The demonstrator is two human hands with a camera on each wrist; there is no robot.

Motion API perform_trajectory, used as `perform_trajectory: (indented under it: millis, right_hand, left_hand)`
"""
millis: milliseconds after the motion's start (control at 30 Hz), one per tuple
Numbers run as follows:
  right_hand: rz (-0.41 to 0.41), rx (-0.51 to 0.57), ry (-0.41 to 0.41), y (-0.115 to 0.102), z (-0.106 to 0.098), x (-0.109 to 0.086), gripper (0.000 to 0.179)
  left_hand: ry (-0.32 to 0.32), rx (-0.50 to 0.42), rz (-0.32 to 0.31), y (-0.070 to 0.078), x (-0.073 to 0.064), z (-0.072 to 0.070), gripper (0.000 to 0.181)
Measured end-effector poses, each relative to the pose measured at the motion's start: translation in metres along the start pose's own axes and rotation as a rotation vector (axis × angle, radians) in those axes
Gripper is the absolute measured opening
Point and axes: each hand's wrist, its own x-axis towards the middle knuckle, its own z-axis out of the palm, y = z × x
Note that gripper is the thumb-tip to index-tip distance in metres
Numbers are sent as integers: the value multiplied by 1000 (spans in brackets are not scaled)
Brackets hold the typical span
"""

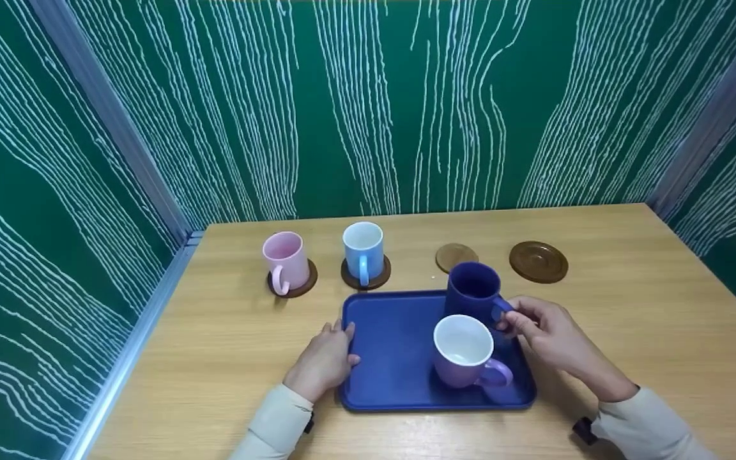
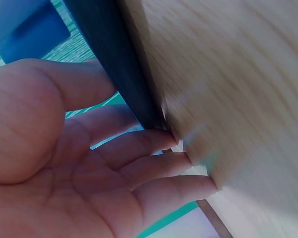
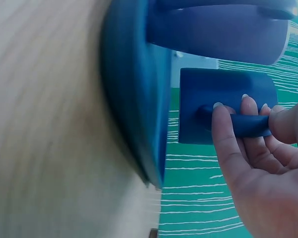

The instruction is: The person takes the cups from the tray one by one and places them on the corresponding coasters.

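My right hand (image 1: 550, 329) grips the handle of a dark blue mug (image 1: 472, 287), with thumb and fingers around it. In the right wrist view, a narrow gap shows between that mug's base and the blue tray (image 1: 393, 345), so it hangs just above. A purple mug (image 1: 460, 370) with a white inside stands on the tray's right part, handle pointing right. My left hand (image 1: 323, 361) rests at the tray's left edge, its fingers fairly straight. In the left wrist view, its thumb and forefinger (image 2: 109, 119) reach over the rim while the other fingertips touch the table.
Behind the tray, a pink mug (image 1: 286, 262) and a light blue mug (image 1: 363, 252) each stand on a dark round coaster. Further right lie a lighter brown coaster (image 1: 456, 255) and a dark brown coaster (image 1: 538, 262) with nothing on them. Green patterned panels (image 1: 342, 96) enclose the wooden table (image 1: 214, 383).
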Motion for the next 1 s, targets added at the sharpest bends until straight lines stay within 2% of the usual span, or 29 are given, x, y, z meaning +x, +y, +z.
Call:
perform_trajectory:
  millis: [300,633,1000]
  right_hand:
    - [45,49,73,-16,-4,5,18]
    - [108,21,170,-39,-16,22,25]
    - [24,99,255,-46,-10,49,24]
  left_hand:
    - [-3,-19,-20,0,1,0,61]
    - [4,-14,-14,1,1,0,61]
    - [7,-12,10,0,0,1,60]
